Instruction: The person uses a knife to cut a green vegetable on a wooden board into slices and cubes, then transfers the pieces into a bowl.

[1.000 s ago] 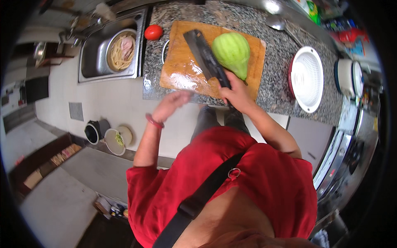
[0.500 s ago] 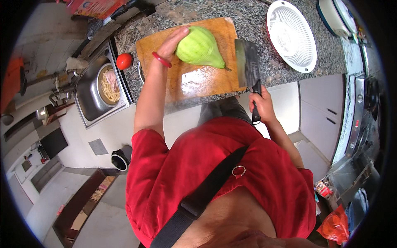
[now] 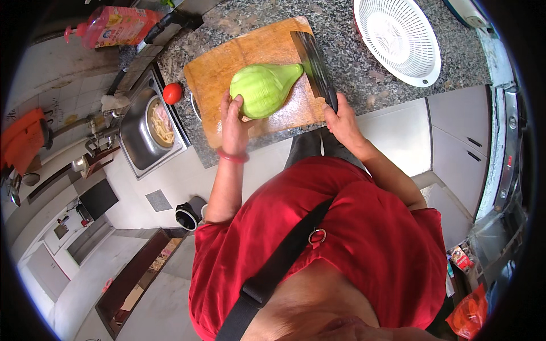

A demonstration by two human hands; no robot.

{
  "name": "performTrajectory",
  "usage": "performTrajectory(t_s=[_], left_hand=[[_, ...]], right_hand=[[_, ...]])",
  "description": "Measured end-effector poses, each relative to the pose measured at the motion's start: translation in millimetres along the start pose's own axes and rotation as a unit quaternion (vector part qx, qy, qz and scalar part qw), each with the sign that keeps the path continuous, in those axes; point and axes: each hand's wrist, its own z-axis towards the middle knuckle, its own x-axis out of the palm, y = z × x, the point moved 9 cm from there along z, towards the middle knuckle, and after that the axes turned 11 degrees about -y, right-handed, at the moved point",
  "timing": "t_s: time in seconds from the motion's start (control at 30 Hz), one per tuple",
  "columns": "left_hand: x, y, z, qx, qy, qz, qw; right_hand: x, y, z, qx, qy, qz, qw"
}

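Observation:
A pear-shaped, light green gourd [image 3: 259, 91] with a peeled-looking surface lies on its side on the wooden cutting board [image 3: 210, 62]. Its narrow neck points right. My left hand [image 3: 232, 116], wearing a red bangle, grips the broad end from the near left, thumb on top; the fingers beneath are partly hidden. My right hand [image 3: 342, 120] is closed around the black handle of a cleaver [image 3: 310, 57]. The wide dark blade is over the right edge of the board, close beside the neck's tip. I cannot tell whether the two touch.
Left of the board are a red tomato [image 3: 172, 93] and a steel sink [image 3: 132, 142], where a basin [image 3: 152, 132] holds pale strips and something pinkish. A white oval strainer basket [image 3: 378, 23] stands at the right. A pink pump bottle [image 3: 122, 27] is at the far left.
The gourd has turned so its neck points right rather than toward the lower right. My left hand has shifted from its far left side to the near side. The cleaver has moved left, over the board.

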Motion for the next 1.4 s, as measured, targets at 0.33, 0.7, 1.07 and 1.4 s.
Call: performTrajectory(t_s=[0.33,0.7,1.07,1.4], left_hand=[[-2.1,-10.7,14.0,0.244,-0.073,0.198,0.947],[2.3,-15.0,15.2,0.240,-0.082,0.202,0.946],[2.7,-18.4,20.4,0.236,-0.102,0.201,0.945],[3.8,-28.5,33.6,0.231,-0.072,0.187,0.952]], right_hand=[[-0.7,32.0,-12.5,-0.122,-0.011,-0.071,0.990],[16.4,54.8,-12.1,-0.102,0.056,-0.189,0.975],[22.9,69.6,22.1,-0.072,0.110,-0.197,0.972],[30.2,79.9,31.3,-0.124,0.111,-0.208,0.964]])
